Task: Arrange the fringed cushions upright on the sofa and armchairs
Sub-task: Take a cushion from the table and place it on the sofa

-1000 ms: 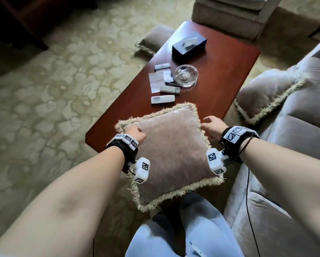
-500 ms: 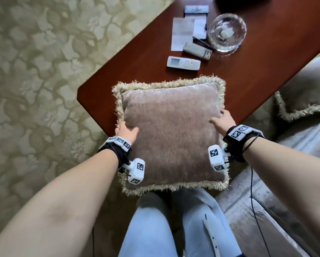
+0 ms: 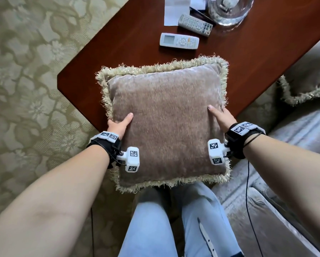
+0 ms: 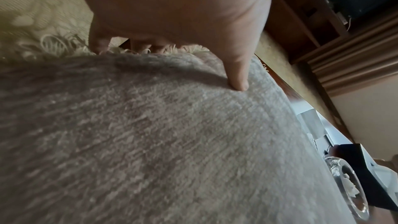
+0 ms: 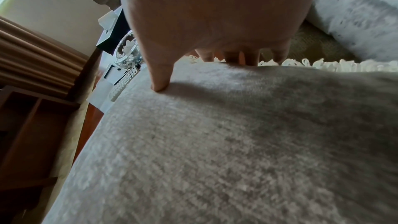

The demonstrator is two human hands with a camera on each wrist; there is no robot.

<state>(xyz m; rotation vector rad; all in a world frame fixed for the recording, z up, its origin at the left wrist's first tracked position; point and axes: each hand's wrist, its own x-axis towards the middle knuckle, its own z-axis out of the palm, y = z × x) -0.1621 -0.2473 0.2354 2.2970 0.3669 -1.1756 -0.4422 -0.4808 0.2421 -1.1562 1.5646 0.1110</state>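
A square taupe velvet cushion (image 3: 166, 119) with a cream fringe is held flat in the air over my knees and the table's near corner. My left hand (image 3: 119, 124) grips its left edge, thumb on top and fingers curled under the fringe. My right hand (image 3: 220, 117) grips the right edge the same way. In the left wrist view the thumb (image 4: 238, 76) presses into the cushion (image 4: 150, 142); in the right wrist view the thumb (image 5: 160, 77) dents the cushion (image 5: 215, 142). A second fringed cushion (image 3: 307, 84) lies on the sofa (image 3: 292, 138) at the right.
A dark red wooden coffee table (image 3: 122, 47) stands ahead with two remotes (image 3: 179, 41), papers (image 3: 176, 10) and a glass ashtray (image 3: 229, 10). Patterned carpet (image 3: 25, 89) covers the floor to the left. My legs in light jeans (image 3: 164, 229) are below the cushion.
The cushion has turned from a tilted diamond to square in front of me and come nearer. My view has dipped downward. Both hands have kept their hold on its sides.
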